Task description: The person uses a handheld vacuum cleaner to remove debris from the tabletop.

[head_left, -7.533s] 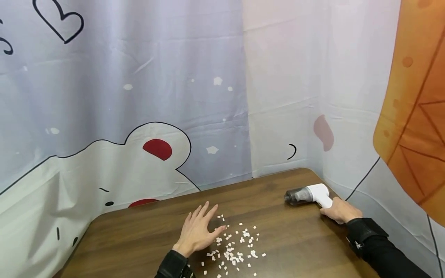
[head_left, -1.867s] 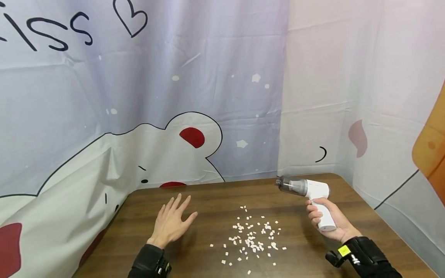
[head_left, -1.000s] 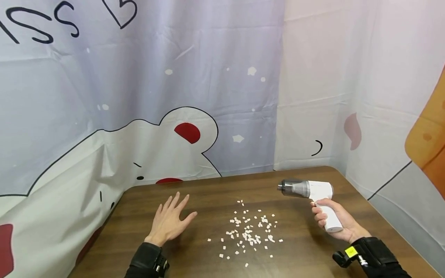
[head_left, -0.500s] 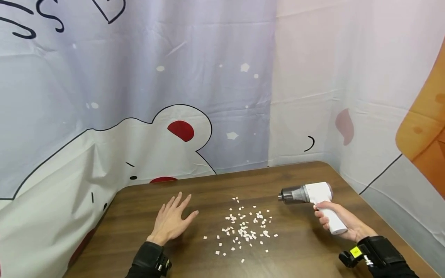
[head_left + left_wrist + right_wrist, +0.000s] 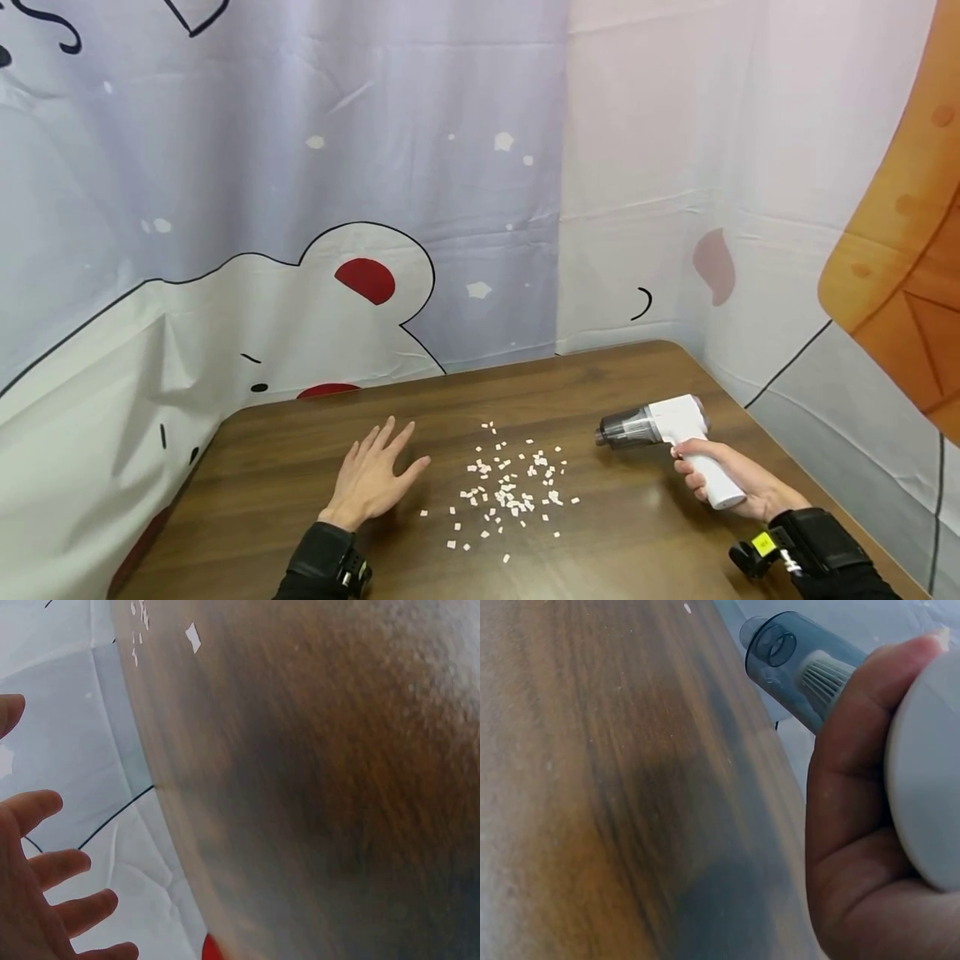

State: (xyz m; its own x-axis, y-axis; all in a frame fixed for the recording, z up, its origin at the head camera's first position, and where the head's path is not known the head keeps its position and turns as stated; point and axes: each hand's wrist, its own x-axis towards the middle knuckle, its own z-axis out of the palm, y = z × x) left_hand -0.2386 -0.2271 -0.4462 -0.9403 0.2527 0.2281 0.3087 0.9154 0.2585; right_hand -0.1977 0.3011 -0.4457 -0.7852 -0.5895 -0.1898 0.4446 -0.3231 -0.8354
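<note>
In the head view my right hand (image 5: 738,482) grips the handle of a white handheld vacuum cleaner (image 5: 678,418), held above the right side of the table. The clear, smoky dust cup (image 5: 799,667) points left toward a scatter of small white paper scraps (image 5: 510,498), with its nozzle apart from them. Curled fingers wrap the handle in the right wrist view. Left of the scraps, my left hand (image 5: 371,479) has its fingers spread and holds nothing. The left wrist view shows these fingers (image 5: 82,911) apart from the table.
The brown wooden table (image 5: 300,492) has a rounded far right corner. Behind it hangs a printed curtain (image 5: 465,192), which also runs down both sides. A few scraps lie loose around the main scatter.
Since the earliest frame, my right hand has lifted the vacuum cleaner off the table and my left hand has moved away from the scraps. Lately the view has swung right and the nozzle dipped slightly.
</note>
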